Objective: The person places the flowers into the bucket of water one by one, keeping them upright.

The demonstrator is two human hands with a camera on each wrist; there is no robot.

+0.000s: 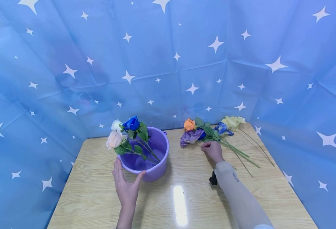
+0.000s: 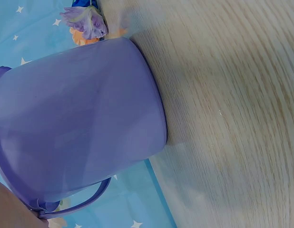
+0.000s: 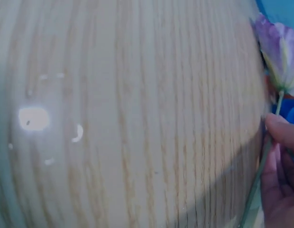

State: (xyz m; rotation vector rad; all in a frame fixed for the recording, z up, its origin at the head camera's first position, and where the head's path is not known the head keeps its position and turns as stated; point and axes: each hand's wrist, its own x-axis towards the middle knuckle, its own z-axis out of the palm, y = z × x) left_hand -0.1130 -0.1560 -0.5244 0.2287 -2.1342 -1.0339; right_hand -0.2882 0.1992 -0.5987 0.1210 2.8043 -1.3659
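Observation:
A purple bucket (image 1: 159, 171) stands on the table, with a white rose (image 1: 116, 125), a pale pink rose (image 1: 114, 140) and a blue rose (image 1: 131, 123) leaning in it. My left hand (image 1: 126, 189) rests at the bucket's near rim, fingers straight and thumb spread; only a bit of it shows in the left wrist view. Over at the flower pile, my right hand (image 1: 213, 151) pinches the stem (image 3: 264, 159) of a purple flower (image 3: 280, 54) between thumb and fingers, just below the bloom.
Beside the right hand lie an orange rose (image 1: 189, 125), a blue flower (image 1: 223, 128) and a pale yellow flower (image 1: 233, 122), their long stems (image 1: 239, 150) stretching toward the right edge. A blue starred curtain (image 1: 168, 63) surrounds the wooden table (image 1: 90, 190).

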